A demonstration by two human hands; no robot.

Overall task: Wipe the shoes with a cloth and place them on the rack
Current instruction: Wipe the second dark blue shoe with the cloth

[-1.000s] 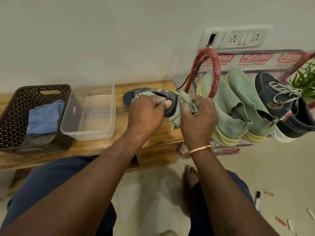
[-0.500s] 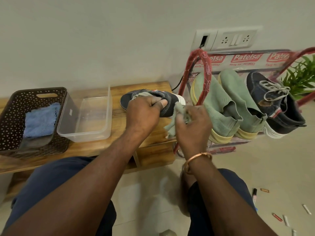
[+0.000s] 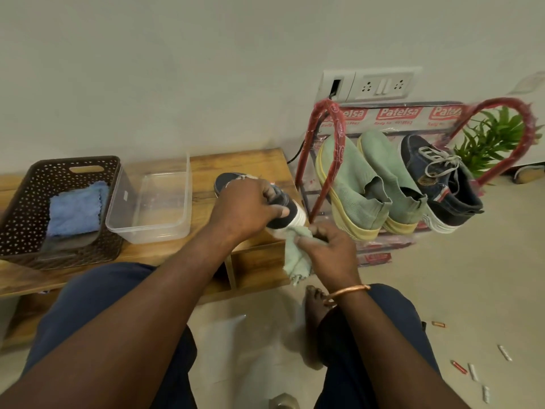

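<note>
1. Fingers (image 3: 267, 188) of left hand (image 3: 247, 206) curled over the top of a dark shoe (image 3: 227, 182), thumb pressed on its heel side; firm grip on the shoe.
2. Fingers (image 3: 320, 231) of right hand (image 3: 331, 250) bunched tight round a pale green cloth (image 3: 298, 259); upper fold of cloth against the white sole edge at the heel, loose end hanging down in front of the counter (image 3: 244, 160).
3. Dark shoe lying lengthwise, toe over the wooden counter, heel at the counter's right end just beside the rack (image 3: 337, 128); contact with the counter top hidden by the hand.
4. Copper-coloured bangle (image 3: 349, 291) on right wrist.
5. On counter, left of the shoe: clear plastic tub (image 3: 147, 233); beside it at far left, brown perforated basket (image 3: 23, 208) holding a folded blue cloth (image 3: 75, 206).
6. Rack red-framed, standing on the floor (image 3: 472, 276) right of the counter, against the wall. On the rack, toes toward the wall: pair of green knit shoes (image 3: 351, 178), side by side and touching, then one navy laced shoe (image 3: 439, 184) at right.
7. Behind rack: white socket plate (image 3: 382, 84) on wall, green plant (image 3: 489, 140) at right.
8. On floor: bare foot (image 3: 315, 305) below right wrist; small scattered items (image 3: 458, 368) at lower right, too small to identify.
</note>
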